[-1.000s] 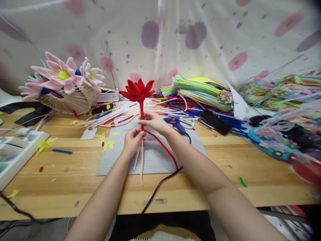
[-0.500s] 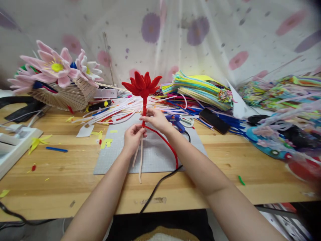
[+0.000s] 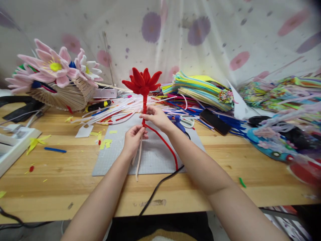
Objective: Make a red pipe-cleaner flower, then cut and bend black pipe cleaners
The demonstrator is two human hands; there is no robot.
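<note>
A red fuzzy flower (image 3: pixel 142 82) stands upright above the grey mat (image 3: pixel 160 157), its stem wrapped in red. My left hand (image 3: pixel 134 137) pinches the lower stem, where pale stem ends (image 3: pixel 138 164) hang below the fingers. Just above it, my right hand (image 3: pixel 155 117) closes round the red-wrapped part of the stem. From the stem between both hands, a loose red strip (image 3: pixel 165 142) curves down to the right onto the mat's front edge.
Pink flowers (image 3: pixel 56 67) fill the back left, above a white power strip (image 3: pixel 18 144). A blue glue gun (image 3: pixel 177 122), phone (image 3: pixel 215 121) and colourful stem bundles (image 3: pixel 200 90) lie behind and right. A black cable (image 3: pixel 157 185) crosses the front.
The flower has turned slightly on its stem, so its petals sit differently. The pale ends have swung a little left. Both hands keep their hold.
</note>
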